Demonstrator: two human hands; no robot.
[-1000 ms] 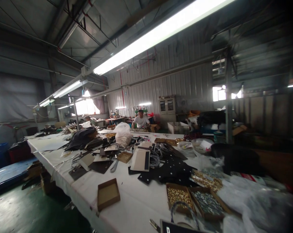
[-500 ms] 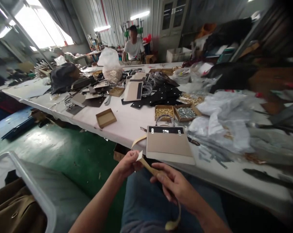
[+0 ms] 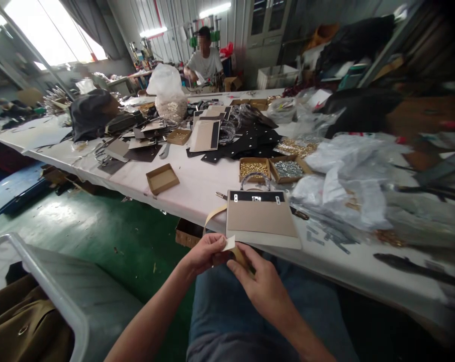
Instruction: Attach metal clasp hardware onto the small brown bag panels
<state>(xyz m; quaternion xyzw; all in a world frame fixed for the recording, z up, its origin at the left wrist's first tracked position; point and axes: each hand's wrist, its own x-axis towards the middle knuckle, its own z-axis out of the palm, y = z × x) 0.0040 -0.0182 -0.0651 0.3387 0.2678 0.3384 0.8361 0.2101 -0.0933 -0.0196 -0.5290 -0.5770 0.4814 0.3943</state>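
- Left hand (image 3: 208,252) and right hand (image 3: 258,276), close together, pinch the tan strip (image 3: 241,258) before the worktop (image 3: 197,176)'s near edge
- Uneven tension could twist the strip or crease the white tab (image 3: 230,244)

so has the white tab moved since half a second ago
Yes, rightward: judged against the panel on the table, the white tab sat left of the panel's near left corner and now overlaps that corner in view, pinched by the left hand.

I see the white-covered table (image 3: 199,176): beige bag panel (image 3: 263,218) at its near edge, cardboard tray (image 3: 162,179) leftward, box of gold fittings (image 3: 254,168) behind.
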